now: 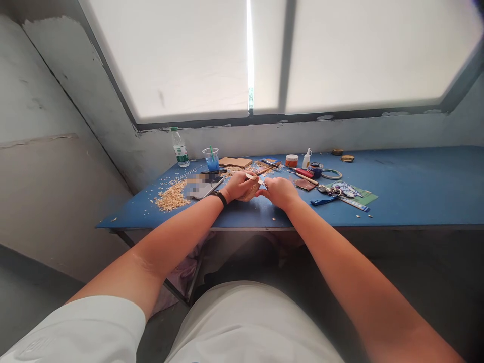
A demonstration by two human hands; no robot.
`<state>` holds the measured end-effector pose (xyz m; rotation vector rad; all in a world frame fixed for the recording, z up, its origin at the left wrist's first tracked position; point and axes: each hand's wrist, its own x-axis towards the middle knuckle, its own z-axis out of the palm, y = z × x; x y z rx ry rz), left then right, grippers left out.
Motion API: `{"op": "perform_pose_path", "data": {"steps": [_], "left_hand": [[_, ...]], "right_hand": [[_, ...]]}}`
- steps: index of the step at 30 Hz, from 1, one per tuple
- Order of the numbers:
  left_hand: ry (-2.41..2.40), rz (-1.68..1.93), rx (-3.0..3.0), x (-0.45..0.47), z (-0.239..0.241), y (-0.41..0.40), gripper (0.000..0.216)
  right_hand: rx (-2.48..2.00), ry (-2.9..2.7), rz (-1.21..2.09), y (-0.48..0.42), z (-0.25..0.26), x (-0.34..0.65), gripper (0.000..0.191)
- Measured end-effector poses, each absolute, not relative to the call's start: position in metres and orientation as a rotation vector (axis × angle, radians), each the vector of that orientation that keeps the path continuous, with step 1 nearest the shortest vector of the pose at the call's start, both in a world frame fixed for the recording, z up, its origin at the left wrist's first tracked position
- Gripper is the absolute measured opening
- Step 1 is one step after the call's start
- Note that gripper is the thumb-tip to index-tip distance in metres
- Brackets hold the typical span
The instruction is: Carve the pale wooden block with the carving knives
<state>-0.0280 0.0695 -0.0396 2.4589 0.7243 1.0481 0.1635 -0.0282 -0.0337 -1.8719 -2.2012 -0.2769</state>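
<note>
Above the front part of the table, my left hand (239,186) is closed around a light-brown piece of wood (248,193). A pale strip (251,177) shows at the top of that hand; I cannot tell what it belongs to. Close on its right, my right hand (280,191) is curled in a fist with its thumb pointing at the wood. A slim carving tool (263,183) appears to stick out of this fist, small and mostly hidden by the fingers. Wood shavings (172,196) lie heaped on the table to the left.
On the blue table (416,191) a phone (207,187) lies beside my left wrist. Behind are a water bottle (180,148), a plastic cup (210,160), a flat wooden board (235,162), an orange jar (291,161) and a glue bottle (306,159). Keys (335,191) and a tape roll (331,174) lie right.
</note>
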Motion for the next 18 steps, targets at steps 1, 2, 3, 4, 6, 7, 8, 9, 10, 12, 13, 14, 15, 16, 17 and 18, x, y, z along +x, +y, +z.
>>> {"op": "perform_pose_path", "data": {"steps": [1, 2, 3, 4, 6, 7, 8, 9, 10, 12, 13, 14, 15, 16, 17, 18], "left_hand": [[0.744, 1.059, 2.431, -0.0276, -0.0399, 0.0698, 0.067], [0.77, 1.07, 2.398, -0.0272, -0.0402, 0.0701, 0.068], [0.796, 1.083, 2.365, -0.027, -0.0406, 0.0702, 0.069], [0.813, 1.094, 2.337, -0.0268, -0.0409, 0.0702, 0.07], [0.809, 1.111, 2.316, -0.0271, -0.041, 0.0699, 0.072], [0.796, 1.12, 2.32, -0.0274, -0.0409, 0.0696, 0.072], [0.782, 1.125, 2.329, -0.0279, -0.0406, 0.0694, 0.073], [0.765, 1.124, 2.342, -0.0284, -0.0402, 0.0691, 0.073], [0.742, 1.116, 2.359, -0.0289, -0.0399, 0.0689, 0.073], [0.676, 1.08, 2.385, -0.03, -0.0394, 0.0686, 0.071], [0.643, 1.056, 2.389, -0.0304, -0.0394, 0.0685, 0.069], [0.62, 1.036, 2.384, -0.0307, -0.0395, 0.0684, 0.066], [0.61, 1.021, 2.373, -0.0309, -0.0398, 0.0683, 0.063], [0.611, 1.012, 2.36, -0.0309, -0.0401, 0.0682, 0.061], [0.617, 1.008, 2.35, -0.0308, -0.0404, 0.0683, 0.058], [0.623, 1.011, 2.345, -0.0307, -0.0408, 0.0684, 0.056]], "right_hand": [[-1.892, -2.184, -0.281, -0.028, -0.0336, 0.1628, 0.077], [-1.912, -2.162, -0.286, -0.0275, -0.0336, 0.1623, 0.079], [-1.93, -2.139, -0.291, -0.0269, -0.0337, 0.1621, 0.081], [-1.944, -2.118, -0.294, -0.0264, -0.0339, 0.162, 0.082], [-1.949, -2.102, -0.297, -0.0258, -0.0341, 0.1623, 0.084], [-1.938, -2.112, -0.298, -0.026, -0.0341, 0.1625, 0.083], [-1.917, -2.13, -0.299, -0.0263, -0.0342, 0.1627, 0.081], [-1.889, -2.151, -0.301, -0.0269, -0.0343, 0.1629, 0.078], [-1.851, -2.176, -0.302, -0.0276, -0.0345, 0.1631, 0.074], [-1.755, -2.231, -0.299, -0.0289, -0.0351, 0.1639, 0.066], [-1.704, -2.257, -0.295, -0.0293, -0.0356, 0.1645, 0.062], [-1.657, -2.28, -0.291, -0.0295, -0.0362, 0.1652, 0.059], [-1.617, -2.299, -0.288, -0.0294, -0.0368, 0.1659, 0.057], [-1.587, -2.313, -0.286, -0.029, -0.0375, 0.1665, 0.055], [-1.574, -2.319, -0.285, -0.0283, -0.0381, 0.1671, 0.054], [-1.573, -2.318, -0.286, -0.0275, -0.0387, 0.1675, 0.053]]}}
